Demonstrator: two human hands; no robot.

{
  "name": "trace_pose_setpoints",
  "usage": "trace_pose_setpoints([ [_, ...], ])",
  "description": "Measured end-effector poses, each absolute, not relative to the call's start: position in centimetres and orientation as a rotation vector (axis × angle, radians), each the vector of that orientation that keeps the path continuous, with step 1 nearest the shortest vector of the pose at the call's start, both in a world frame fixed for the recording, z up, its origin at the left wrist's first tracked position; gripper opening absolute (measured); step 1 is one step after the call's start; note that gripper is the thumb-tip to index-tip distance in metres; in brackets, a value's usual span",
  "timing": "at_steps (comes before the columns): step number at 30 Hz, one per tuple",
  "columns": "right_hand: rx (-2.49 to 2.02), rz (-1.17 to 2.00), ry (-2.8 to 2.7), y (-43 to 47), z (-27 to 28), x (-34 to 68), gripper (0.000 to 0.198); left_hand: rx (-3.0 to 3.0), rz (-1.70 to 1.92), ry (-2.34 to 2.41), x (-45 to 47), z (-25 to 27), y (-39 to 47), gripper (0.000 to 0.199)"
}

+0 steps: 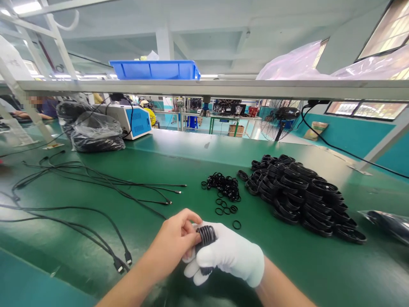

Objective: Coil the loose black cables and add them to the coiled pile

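Note:
My right hand [230, 251], in a white glove, is wrapped round a small coil of black cable [207, 236] whose turns lie side by side. A dark bit of it also shows below the thumb. My bare left hand [179, 238] pinches at the left side of the same coil, its fingertips against it and partly hidden. Just beyond the hands, several thin black rings [226, 209] lie loose on the green table [198, 166], by a small heap of similar rings [223, 184]. Farther right stands a large pile of coiled black cables [294, 192].
Long black cables [96, 175] with plugs stretch over the table's left side. Behind them are a plastic-bagged bundle [97, 134] and a blue-and-white machine [136, 121]. A shelf [223, 88] crosses overhead, bearing a blue tray [156, 70]. Another clear bag [388, 224] lies far right.

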State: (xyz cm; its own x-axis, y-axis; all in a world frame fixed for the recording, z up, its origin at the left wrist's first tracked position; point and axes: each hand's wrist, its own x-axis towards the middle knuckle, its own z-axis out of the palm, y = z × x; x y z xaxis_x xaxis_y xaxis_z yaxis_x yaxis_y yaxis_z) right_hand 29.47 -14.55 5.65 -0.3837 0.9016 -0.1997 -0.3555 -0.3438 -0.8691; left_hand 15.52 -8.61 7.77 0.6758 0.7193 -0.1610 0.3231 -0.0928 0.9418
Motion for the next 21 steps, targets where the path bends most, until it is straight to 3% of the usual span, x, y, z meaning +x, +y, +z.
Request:
trace_pose_setpoints([
  [11,-1.02,1.866,-0.936,-14.6,4.2,29.0,0.032,1.916,0.328,1.074,16.4,5.4,-8.3,0.011],
  [21,-1.031,1.86,-0.835,-14.1,2.8,28.3,0.027,2.177,0.239,1.129,16.8,6.5,-7.9,0.013],
])
